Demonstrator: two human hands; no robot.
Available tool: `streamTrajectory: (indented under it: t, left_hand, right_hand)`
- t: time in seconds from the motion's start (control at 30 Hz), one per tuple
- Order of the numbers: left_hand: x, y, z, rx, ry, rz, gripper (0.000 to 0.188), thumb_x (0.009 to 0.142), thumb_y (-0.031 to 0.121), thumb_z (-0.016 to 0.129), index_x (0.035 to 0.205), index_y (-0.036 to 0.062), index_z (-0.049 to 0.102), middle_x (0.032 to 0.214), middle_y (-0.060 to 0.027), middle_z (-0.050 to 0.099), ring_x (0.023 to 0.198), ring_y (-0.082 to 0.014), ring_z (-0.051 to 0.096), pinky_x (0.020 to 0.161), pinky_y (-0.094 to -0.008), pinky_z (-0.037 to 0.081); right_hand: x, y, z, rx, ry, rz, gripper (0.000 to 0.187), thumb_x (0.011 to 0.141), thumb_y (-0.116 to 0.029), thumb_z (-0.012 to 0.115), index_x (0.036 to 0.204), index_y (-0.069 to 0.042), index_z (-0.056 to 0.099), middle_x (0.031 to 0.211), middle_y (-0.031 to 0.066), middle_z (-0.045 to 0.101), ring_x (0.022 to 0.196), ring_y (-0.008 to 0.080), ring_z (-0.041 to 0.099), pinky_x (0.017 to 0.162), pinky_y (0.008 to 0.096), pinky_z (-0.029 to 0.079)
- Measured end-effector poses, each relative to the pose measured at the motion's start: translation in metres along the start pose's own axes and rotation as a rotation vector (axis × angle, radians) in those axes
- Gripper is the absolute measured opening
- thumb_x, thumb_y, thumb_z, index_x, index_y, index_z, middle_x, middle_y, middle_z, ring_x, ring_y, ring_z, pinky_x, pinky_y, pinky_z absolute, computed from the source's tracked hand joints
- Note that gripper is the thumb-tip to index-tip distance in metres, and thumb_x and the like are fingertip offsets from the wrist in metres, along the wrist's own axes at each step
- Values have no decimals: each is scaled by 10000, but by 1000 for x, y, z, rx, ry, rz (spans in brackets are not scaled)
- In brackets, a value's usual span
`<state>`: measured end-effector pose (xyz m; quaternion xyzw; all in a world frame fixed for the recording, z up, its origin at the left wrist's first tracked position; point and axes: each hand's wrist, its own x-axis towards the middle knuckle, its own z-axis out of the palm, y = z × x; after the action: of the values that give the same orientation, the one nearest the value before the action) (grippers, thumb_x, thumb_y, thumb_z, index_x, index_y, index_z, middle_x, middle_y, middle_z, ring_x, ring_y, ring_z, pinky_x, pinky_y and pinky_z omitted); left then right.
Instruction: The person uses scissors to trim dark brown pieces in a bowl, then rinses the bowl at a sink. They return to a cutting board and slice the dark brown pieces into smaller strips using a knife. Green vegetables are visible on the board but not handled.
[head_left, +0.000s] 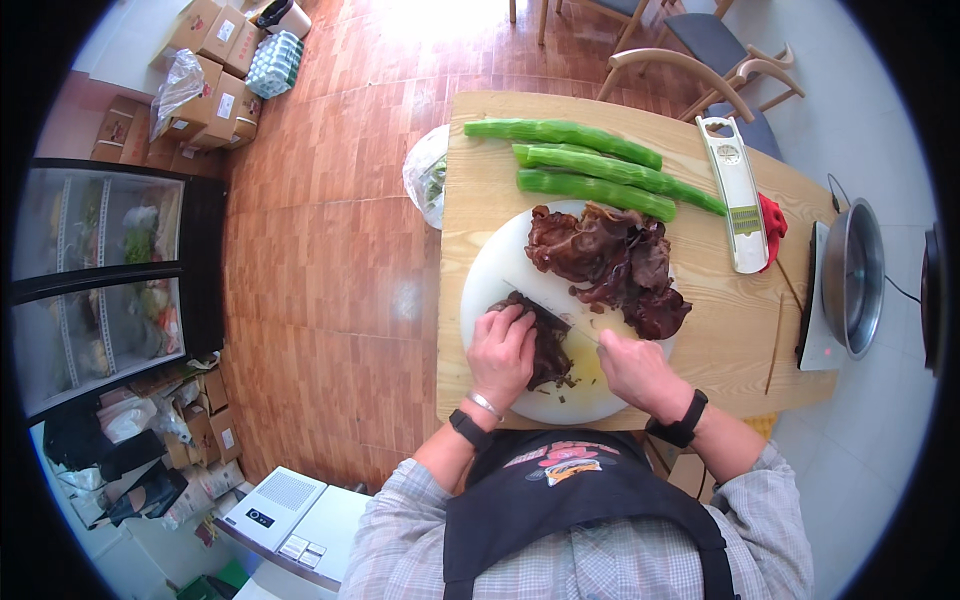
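On a round white cutting board [490,262] lies a small heap of dark brown wood ear fungus [550,352]. My left hand [500,352] holds this heap down, its fingers curled over the upper left part. My right hand [638,372] is closed around the handle of a knife [578,326]; the thin blade points up and left across the fungus, close to my left fingertips. Small cut bits lie near the heap. A larger pile of wood ear fungus [590,248] covers the board's upper right. Beyond it are three peeled green stalks [595,192] on the table.
The wooden table [725,330] also bears a white slicer [738,185], a red cloth [771,225], a thin stick [776,345] and a steel bowl [858,280] at right. A plastic bag of greens [427,178] is off the left edge. Chairs [690,75] stand beyond; a glass-door fridge [105,285] is far left.
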<state>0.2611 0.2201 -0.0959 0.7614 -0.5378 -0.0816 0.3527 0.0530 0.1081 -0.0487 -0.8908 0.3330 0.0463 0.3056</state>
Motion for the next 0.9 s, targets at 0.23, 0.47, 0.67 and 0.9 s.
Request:
streamTrajectory:
  t: [0.23, 0.47, 0.67, 0.9]
  left_hand:
    - [11, -5, -4, 24, -48, 90, 198, 819, 78, 743, 1017, 80, 748, 1114, -55, 688, 1024, -278, 624, 844, -403, 522]
    - [19, -6, -7, 48, -133, 127, 133, 816, 93, 722, 949, 91, 719, 1039, -47, 672, 959, -272, 596, 813, -412, 436]
    - [17, -5, -5, 15, -135, 97, 123, 827, 92, 723, 950, 97, 720, 1036, -51, 676, 968, -293, 596, 831, -429, 449]
    - [15, -4, -8, 122, -112, 170, 139, 827, 148, 728, 961, 114, 746, 1092, -40, 677, 1027, -255, 609, 920, -421, 419]
  right_hand:
    - [9, -14, -13, 3, 15, 15, 82, 943, -80, 564, 932, -22, 508, 697, 204, 646, 649, 416, 662, 579, 519, 516]
    - [7, -19, -23, -56, -115, 28, 114, 958, -101, 577, 943, -24, 494, 709, 208, 647, 659, 422, 659, 583, 514, 514]
    - [17, -10, 6, -33, -54, 28, 124, 951, -119, 562, 999, -24, 499, 708, 206, 676, 662, 423, 682, 601, 522, 535]
    - [22, 1, 15, -24, -64, 28, 188, 993, -203, 564, 993, -29, 490, 714, 235, 669, 667, 440, 686, 581, 548, 532]
